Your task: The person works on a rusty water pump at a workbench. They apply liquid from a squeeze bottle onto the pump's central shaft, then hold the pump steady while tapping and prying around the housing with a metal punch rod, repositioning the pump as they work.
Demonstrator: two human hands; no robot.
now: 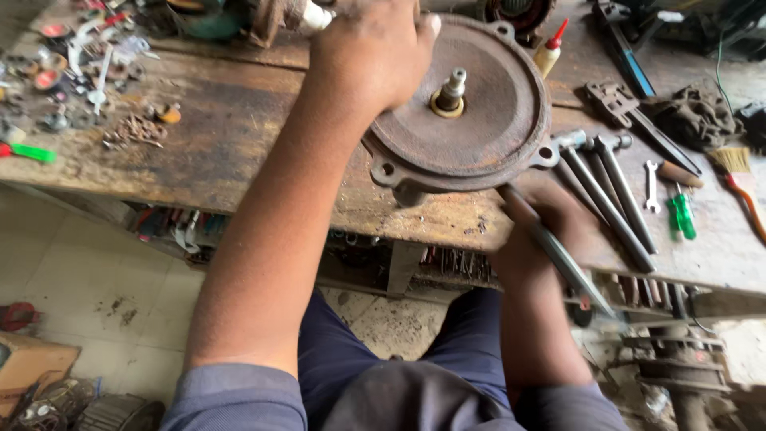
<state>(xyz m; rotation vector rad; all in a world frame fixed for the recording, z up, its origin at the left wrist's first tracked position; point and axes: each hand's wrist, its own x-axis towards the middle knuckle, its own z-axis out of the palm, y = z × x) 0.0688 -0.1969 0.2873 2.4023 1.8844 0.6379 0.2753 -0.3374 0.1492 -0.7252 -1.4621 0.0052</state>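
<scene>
A round rusty metal cover with a short shaft at its centre sits on the worn wooden bench. My left hand rests on the cover's far left rim, gripping it. My right hand is at the bench's front edge below the cover, closed around a long thin metal tool whose tip points up under the cover's rim. The tool is blurred.
Hammers and rods lie right of the cover, with a wrench, green screwdriver, brush and rag. Small parts and screws litter the left. A glue bottle stands behind.
</scene>
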